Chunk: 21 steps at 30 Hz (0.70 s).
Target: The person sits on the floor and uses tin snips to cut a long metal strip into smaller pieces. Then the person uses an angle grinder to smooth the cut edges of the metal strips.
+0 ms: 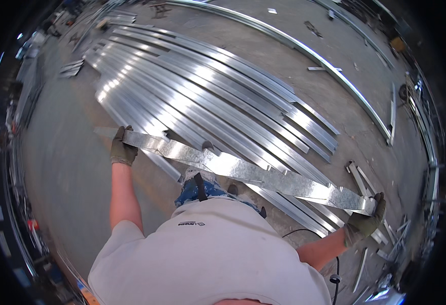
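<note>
A long galvanized sheet-metal strip (233,168) with notched edges spans the space in front of my body, raised above the floor and sloping down to the right in the picture. Near its left end, my gloved left hand (125,146) is closed around it, and a short tip sticks out beyond the fingers. My gloved right hand (369,218) grips the other end, its fingers wrapped over the edge. Past the strip, many shiny metal channels (197,86) lie side by side on the floor, partly hidden by the strip.
A long metal beam (304,48) runs along the floor beyond the channels. Loose metal offcuts (395,236) lie at the right. A black cable (337,279) trails beside my right arm. Short metal pieces (71,68) rest at the far left.
</note>
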Available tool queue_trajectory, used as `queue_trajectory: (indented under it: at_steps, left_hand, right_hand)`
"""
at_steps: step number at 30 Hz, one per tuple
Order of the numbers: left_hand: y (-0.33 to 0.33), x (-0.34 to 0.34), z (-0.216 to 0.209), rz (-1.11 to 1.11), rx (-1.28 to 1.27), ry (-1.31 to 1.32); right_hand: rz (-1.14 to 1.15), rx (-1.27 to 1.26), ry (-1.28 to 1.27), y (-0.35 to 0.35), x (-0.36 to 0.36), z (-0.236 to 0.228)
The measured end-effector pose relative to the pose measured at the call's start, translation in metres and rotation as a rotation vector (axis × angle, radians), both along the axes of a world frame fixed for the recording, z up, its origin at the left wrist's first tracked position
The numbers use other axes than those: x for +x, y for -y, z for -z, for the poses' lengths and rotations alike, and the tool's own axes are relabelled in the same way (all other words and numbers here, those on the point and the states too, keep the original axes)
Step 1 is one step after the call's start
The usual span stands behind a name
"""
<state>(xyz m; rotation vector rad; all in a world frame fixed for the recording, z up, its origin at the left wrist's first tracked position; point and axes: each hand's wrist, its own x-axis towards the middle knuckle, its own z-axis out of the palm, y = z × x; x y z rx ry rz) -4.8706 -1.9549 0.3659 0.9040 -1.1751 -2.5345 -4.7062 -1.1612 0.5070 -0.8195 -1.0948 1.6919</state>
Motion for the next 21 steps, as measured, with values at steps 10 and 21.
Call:
queue_trajectory:
  at_steps: [10,21]
  left_hand:
    - [0.053,-0.238,0.099,0.272,0.154,0.030]
    - [0.186,-0.384,0.085,-0.117,0.274,0.336]
  right_hand:
    - [0.009,0.322,-0.015,0.095,-0.176,-0.060]
    - [-0.022,-0.244,-0.181,0.257,-0.476,-0.141]
